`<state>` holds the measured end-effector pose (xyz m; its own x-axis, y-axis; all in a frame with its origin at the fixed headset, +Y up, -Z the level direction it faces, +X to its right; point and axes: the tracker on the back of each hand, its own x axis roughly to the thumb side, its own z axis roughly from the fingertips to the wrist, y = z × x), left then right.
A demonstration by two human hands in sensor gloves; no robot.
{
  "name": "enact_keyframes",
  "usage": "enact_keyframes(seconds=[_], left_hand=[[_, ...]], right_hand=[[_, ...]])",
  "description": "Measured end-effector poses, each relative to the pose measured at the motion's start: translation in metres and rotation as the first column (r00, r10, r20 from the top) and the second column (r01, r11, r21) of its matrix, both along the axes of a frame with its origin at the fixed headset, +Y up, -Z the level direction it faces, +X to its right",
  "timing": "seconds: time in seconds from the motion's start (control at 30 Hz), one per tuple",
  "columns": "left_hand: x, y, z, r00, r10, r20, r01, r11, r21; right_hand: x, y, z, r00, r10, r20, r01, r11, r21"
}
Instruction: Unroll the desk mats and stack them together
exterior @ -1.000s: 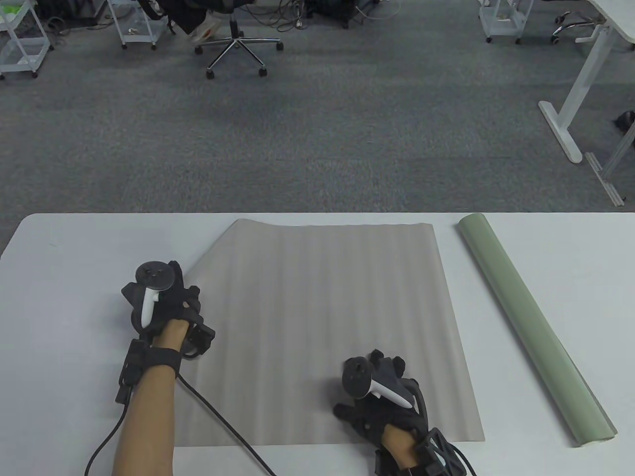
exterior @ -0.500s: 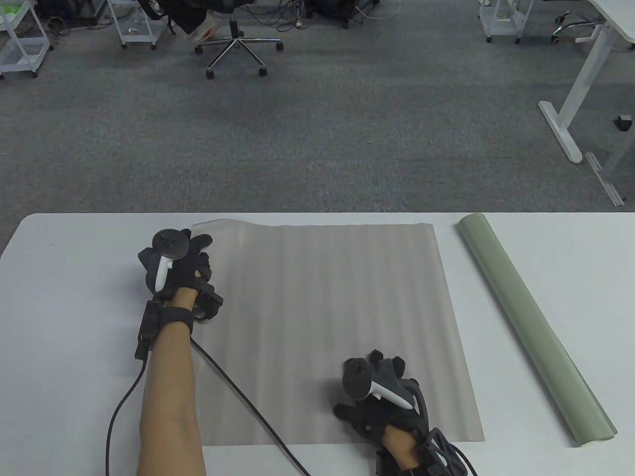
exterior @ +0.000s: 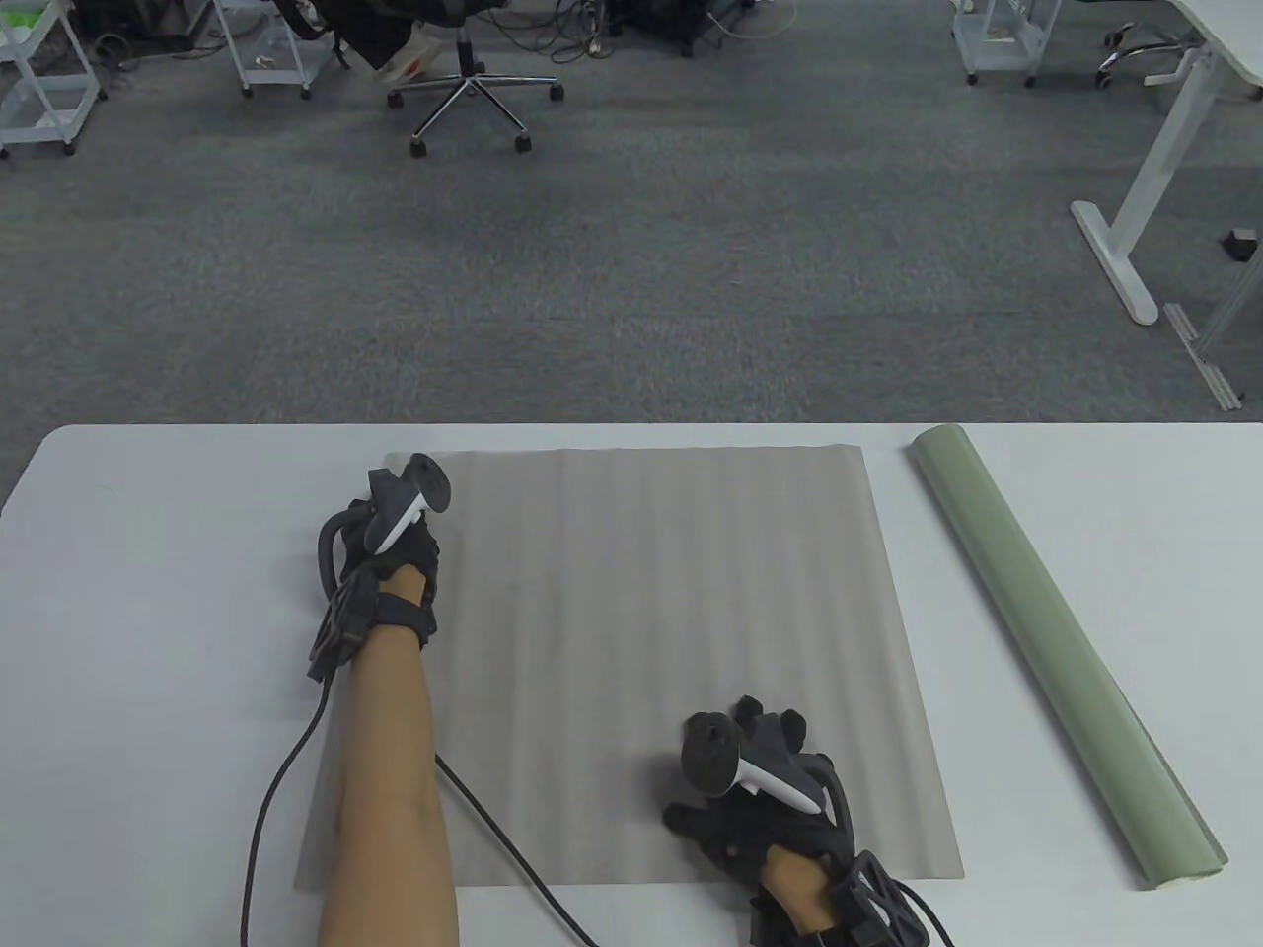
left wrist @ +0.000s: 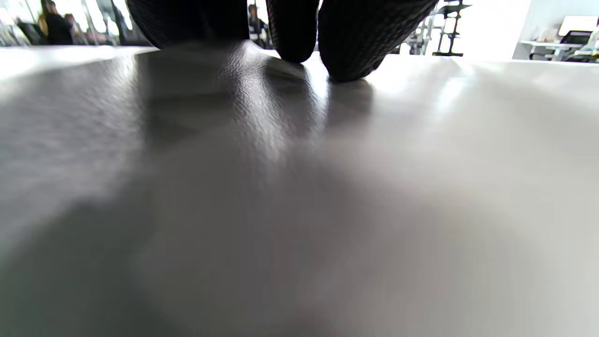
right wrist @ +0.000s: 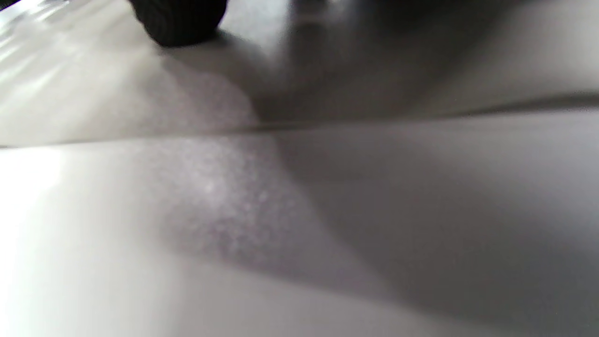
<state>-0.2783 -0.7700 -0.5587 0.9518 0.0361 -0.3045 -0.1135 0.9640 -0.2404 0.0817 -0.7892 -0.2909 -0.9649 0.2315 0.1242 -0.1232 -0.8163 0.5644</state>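
A grey desk mat (exterior: 671, 631) lies unrolled and flat on the white table (exterior: 148, 592). My left hand (exterior: 405, 538) presses on its far-left corner area; in the left wrist view its fingertips (left wrist: 346, 51) touch the mat surface (left wrist: 299, 210). My right hand (exterior: 765, 735) rests flat on the mat near its front edge; in the right wrist view one fingertip (right wrist: 178, 23) touches the surface. A green desk mat (exterior: 1056, 641) lies rolled up, apart to the right of the grey one.
The table's far edge (exterior: 631, 426) runs just behind both mats. My left glove's cable (exterior: 493, 829) trails across the mat's front-left part. Beyond the table are carpet, an office chair (exterior: 472, 84) and a white desk leg (exterior: 1135, 217).
My left hand slid from the mat's left edge away to its far-left corner. That corner, curled inward before, now lies flat and further left. My right hand stayed put.
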Motion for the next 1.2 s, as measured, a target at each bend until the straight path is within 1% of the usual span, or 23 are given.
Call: enact_keyframes(seconds=[0.07,0.13,0.23,0.33,0.37,0.4,0.47,0.5,0.53,0.57,0.63,0.67,0.7,0.8,0.93,1.03,1.13,1.2], left_hand=[[0.002,0.004,0.009,0.999,0.041,0.012,-0.041,0.999,0.002],[0.007,0.009,0.020,0.996,0.069,0.053,-0.068,0.998,-0.011],[0.021,0.017,0.045,0.986,0.085,0.143,-0.088,0.996,0.020],[0.041,0.025,0.085,0.967,0.111,0.229,-0.118,0.993,0.018],[0.048,0.027,0.102,0.957,0.136,0.255,-0.146,0.989,0.021],[0.052,0.028,0.112,0.951,0.153,0.270,-0.165,0.986,0.022],[0.065,0.035,0.143,0.935,0.196,0.295,-0.210,0.978,0.014],[0.068,0.037,0.153,0.930,0.212,0.299,-0.225,0.974,0.009],[0.074,0.040,0.168,0.924,0.233,0.305,-0.253,0.967,0.029],[0.077,0.042,0.177,0.918,0.239,0.315,-0.261,0.965,0.029],[0.083,0.046,0.202,0.913,0.240,0.329,-0.268,0.962,0.042],[0.084,0.046,0.210,0.909,0.242,0.338,-0.270,0.962,0.038],[0.085,0.045,0.221,0.903,0.251,0.348,-0.284,0.958,0.047],[0.084,0.035,0.244,0.887,0.286,0.363,-0.334,0.940,0.076],[0.079,0.018,0.260,0.875,0.321,0.363,-0.371,0.926,0.075],[0.079,0.011,0.265,0.870,0.316,0.378,-0.353,0.935,0.031],[0.081,0.006,0.268,0.876,0.284,0.389,-0.317,0.948,0.023],[0.080,0.008,0.267,0.862,0.286,0.418,-0.327,0.944,0.029]], right_hand=[[0.000,0.000,0.001,1.000,0.016,-0.005,-0.016,1.000,0.006],[0.000,0.000,0.001,1.000,0.023,-0.008,-0.022,1.000,0.019],[-0.001,0.000,0.001,1.000,0.027,-0.008,-0.027,0.999,0.020],[0.000,0.000,0.001,0.999,0.034,-0.007,-0.034,0.999,0.026],[0.000,0.001,0.001,0.999,0.039,-0.008,-0.039,0.999,0.032],[0.000,0.001,0.001,0.999,0.040,-0.007,-0.040,0.999,0.035],[0.000,0.001,0.001,0.999,0.048,-0.008,-0.048,0.998,0.042],[0.000,0.001,0.001,0.999,0.049,-0.007,-0.048,0.998,0.043],[0.000,0.001,0.001,0.999,0.049,-0.007,-0.048,0.998,0.044],[0.000,0.001,0.001,0.999,0.048,-0.007,-0.048,0.998,0.046],[0.000,0.001,0.001,0.999,0.045,-0.006,-0.045,0.998,0.044],[0.000,0.001,0.001,0.999,0.048,-0.007,-0.048,0.998,0.045],[0.000,0.001,0.001,0.999,0.048,-0.007,-0.048,0.998,0.044],[0.000,0.001,0.002,0.999,0.046,-0.005,-0.046,0.998,0.047],[0.000,0.001,0.002,0.998,0.063,-0.002,-0.063,0.996,0.058],[0.000,0.002,0.003,0.995,0.098,-0.010,-0.097,0.991,0.090],[0.003,0.009,0.004,0.994,0.111,-0.012,-0.108,0.979,0.171],[0.006,0.024,0.005,0.999,0.042,-0.017,-0.036,0.967,0.251]])
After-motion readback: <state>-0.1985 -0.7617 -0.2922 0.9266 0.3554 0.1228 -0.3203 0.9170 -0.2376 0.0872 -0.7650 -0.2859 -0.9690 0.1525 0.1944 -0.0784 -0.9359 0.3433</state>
